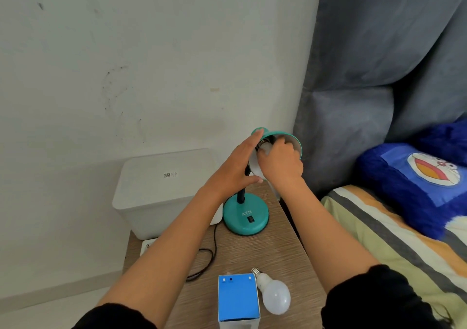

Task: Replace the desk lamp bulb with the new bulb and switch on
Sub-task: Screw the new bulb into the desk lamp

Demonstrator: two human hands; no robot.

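Observation:
A teal desk lamp stands on the wooden bedside table, its round base carrying a black rocker switch. My left hand lies with straight fingers against the outside of the teal shade, steadying it. My right hand reaches into the shade and grips a white bulb at the socket. Another white bulb lies on its side at the table's near edge, beside a blue bulb box.
A white lidded storage bin sits left of the lamp against the wall. The lamp's black cord loops across the table towards a white power strip. A bed with a striped sheet and a blue cartoon pillow lies to the right.

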